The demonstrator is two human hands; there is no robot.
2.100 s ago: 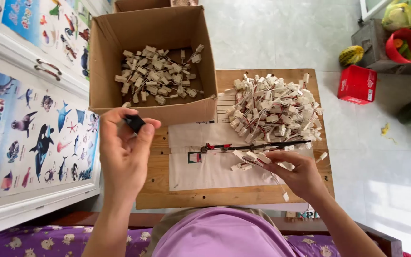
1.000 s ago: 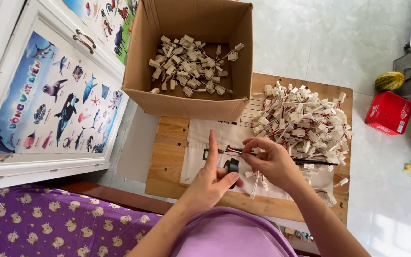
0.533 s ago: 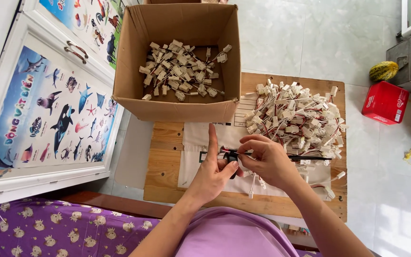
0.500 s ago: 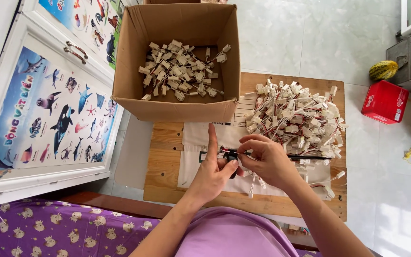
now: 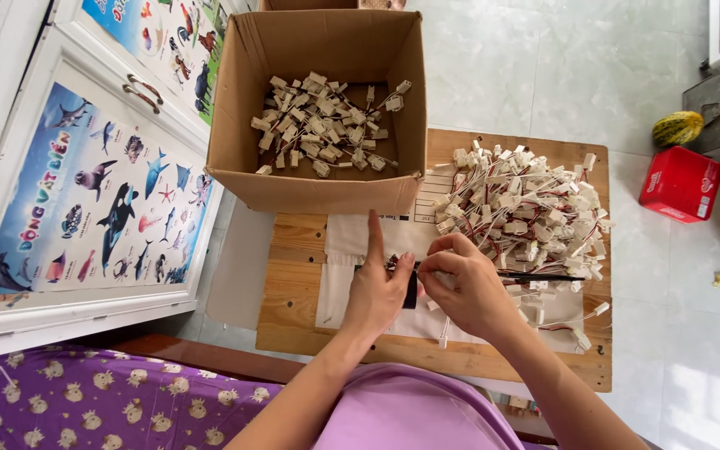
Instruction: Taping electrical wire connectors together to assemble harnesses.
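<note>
Fingers [image 5: 442, 268] of the right hand [image 5: 468, 287] are pinched shut on a small white connector just below the cardboard box [image 5: 239, 179], its wire lying crosswise toward the left hand [image 5: 377, 292], whose index finger is held straight while a black tool [image 5: 411, 292] is gripped.

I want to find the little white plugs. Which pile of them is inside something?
The pile of white connectors in the cardboard box. The other pile lies loose on the wooden table, with red and black wires showing.
</note>
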